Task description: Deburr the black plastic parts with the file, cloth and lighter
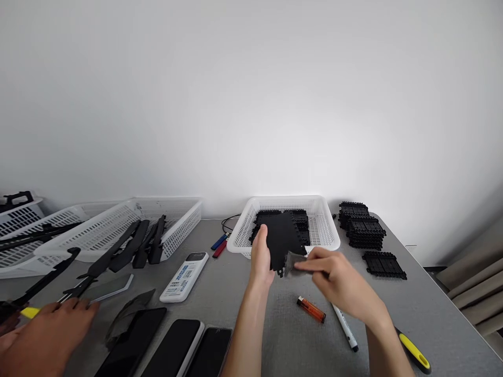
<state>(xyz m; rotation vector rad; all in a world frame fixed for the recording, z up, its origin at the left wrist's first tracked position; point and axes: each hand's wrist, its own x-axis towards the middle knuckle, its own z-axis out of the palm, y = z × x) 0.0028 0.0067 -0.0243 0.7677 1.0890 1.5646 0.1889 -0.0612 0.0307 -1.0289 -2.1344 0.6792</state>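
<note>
My left hand grips the left edge of a flat black plastic panel with toothed edges, held tilted in front of a white basket. Pinched in my right hand is a piece of dark grey sandpaper or mesh cloth; it touches the panel's lower right corner. Several similar black panels lie in the basket behind. Below my right hand are an orange lighter and a white marker.
Black panels are stacked at the right, one single panel before them. A yellow-handled tool lies at the right edge. Phones and a white power bank lie left. A co-worker's hands work by baskets of black parts.
</note>
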